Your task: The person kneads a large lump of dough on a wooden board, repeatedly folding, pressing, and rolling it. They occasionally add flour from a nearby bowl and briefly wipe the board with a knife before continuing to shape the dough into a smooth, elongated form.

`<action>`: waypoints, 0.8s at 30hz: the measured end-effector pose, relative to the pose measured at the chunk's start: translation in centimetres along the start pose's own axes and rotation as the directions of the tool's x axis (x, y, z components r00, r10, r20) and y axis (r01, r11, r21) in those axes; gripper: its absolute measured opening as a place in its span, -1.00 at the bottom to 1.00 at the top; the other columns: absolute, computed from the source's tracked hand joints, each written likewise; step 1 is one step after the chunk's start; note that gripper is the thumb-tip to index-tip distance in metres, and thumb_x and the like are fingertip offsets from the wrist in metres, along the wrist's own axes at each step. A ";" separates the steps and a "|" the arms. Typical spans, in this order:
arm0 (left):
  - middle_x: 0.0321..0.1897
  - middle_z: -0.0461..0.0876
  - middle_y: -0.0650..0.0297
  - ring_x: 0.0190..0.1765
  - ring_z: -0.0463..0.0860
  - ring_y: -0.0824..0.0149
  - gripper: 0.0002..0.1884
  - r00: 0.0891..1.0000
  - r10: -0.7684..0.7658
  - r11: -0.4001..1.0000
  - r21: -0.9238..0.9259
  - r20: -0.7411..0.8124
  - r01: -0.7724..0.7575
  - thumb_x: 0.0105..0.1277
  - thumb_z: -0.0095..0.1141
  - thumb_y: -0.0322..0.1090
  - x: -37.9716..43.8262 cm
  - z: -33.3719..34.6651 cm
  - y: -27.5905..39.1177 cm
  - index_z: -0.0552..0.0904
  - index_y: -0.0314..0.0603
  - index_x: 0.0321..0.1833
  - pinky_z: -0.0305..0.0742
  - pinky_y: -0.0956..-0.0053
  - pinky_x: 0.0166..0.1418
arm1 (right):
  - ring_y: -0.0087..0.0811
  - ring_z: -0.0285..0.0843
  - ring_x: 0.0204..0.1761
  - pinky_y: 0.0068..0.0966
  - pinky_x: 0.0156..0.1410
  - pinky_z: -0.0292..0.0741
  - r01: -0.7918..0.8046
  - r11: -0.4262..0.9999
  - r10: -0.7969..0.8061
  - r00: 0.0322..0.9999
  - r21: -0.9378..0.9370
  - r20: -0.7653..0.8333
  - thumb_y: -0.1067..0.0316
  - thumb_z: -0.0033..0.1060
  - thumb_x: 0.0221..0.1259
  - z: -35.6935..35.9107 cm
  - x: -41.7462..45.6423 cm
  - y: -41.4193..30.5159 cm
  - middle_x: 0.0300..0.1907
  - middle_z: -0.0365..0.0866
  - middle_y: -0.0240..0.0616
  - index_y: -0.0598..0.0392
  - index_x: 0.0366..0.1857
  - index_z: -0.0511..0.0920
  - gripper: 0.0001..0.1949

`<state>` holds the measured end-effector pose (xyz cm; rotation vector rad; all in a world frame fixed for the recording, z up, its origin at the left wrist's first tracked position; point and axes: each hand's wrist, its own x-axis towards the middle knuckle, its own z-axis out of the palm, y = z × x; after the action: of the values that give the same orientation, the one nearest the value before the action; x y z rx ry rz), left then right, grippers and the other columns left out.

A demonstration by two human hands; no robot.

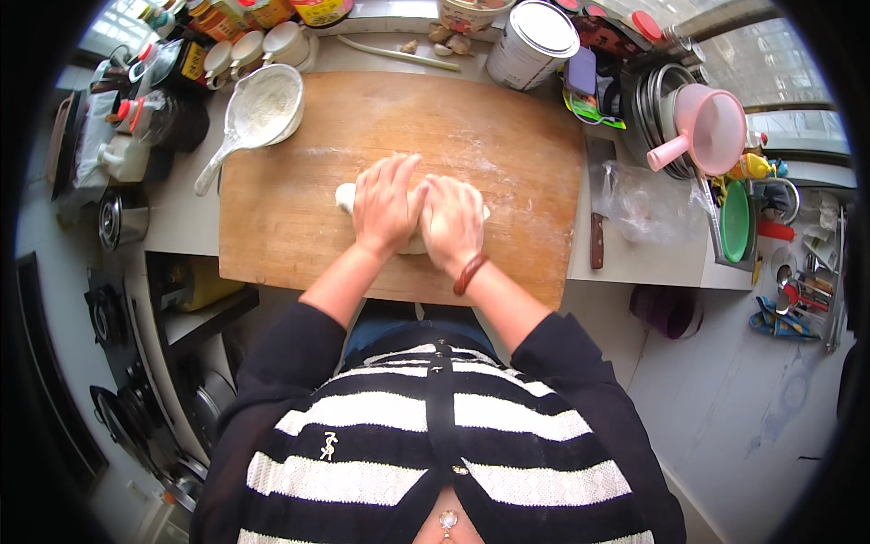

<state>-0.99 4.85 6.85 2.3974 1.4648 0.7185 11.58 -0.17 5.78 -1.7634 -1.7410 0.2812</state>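
A piece of white dough (pixel 345 197) lies on the wooden board (pixel 285 224), mostly covered by my two hands. My left hand (pixel 387 202) and my right hand (pixel 453 217) press on it from above, side by side, with the thumbs close together. Bits of the dough show at the outer side of each hand and below, between the wrists. A reddish-brown bracelet circles the right wrist. White flour is smeared over the board. How far the fingers curl around the dough is partly hidden.
A white scoop (pixel 234 126) of flour overlaps the board's back left corner. Right of the board lie a cleaver (pixel 597 234) and a clear plastic bag (pixel 646 204). Behind stand a white tin (pixel 533 47), a green stalk (pixel 401 54) and several jars. A pink ladle (pixel 717 129) rests on metal bowls.
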 end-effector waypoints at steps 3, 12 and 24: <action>0.30 0.62 0.16 0.37 0.53 0.08 -0.43 0.996 0.059 0.998 0.003 0.065 -0.060 0.51 -0.16 0.15 -4.3 -0.2 0.4 0.60 -0.05 0.35 0.23 0.13 0.49 | -0.07 0.33 0.46 -0.09 0.62 0.10 0.018 0.997 -0.034 0.977 0.079 0.212 0.21 0.03 0.41 -1.2 -4.0 0.8 0.39 0.46 -0.05 0.13 0.36 0.48 -0.52; 0.34 0.61 0.33 0.47 0.44 0.18 -0.41 0.971 0.120 0.992 0.022 0.208 -0.128 0.54 -0.28 0.25 -10.8 -2.3 -0.1 0.68 0.13 0.28 0.07 0.15 0.59 | -0.05 -0.29 0.72 -0.08 0.75 -0.26 -0.089 0.892 0.201 0.957 -0.443 0.211 0.02 0.11 0.41 -3.1 -5.6 16.2 0.68 -0.16 0.04 0.22 0.60 0.05 -0.20; 0.38 0.55 0.60 0.48 0.40 0.41 -0.48 0.983 0.153 0.982 0.095 0.100 -0.162 0.55 -0.29 0.32 -15.9 0.3 -1.2 0.62 0.46 0.33 -0.06 0.23 0.67 | -0.19 -0.20 0.71 -0.23 0.76 -0.23 0.456 0.871 -0.351 0.839 -0.184 0.417 -0.27 -0.07 0.44 13.9 12.5 6.3 0.66 -0.01 -0.08 0.15 0.58 0.16 -0.19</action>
<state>-7.71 -8.55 1.55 2.6104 1.3172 0.5689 10.17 16.27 -5.09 -1.5293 -2.4886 0.2006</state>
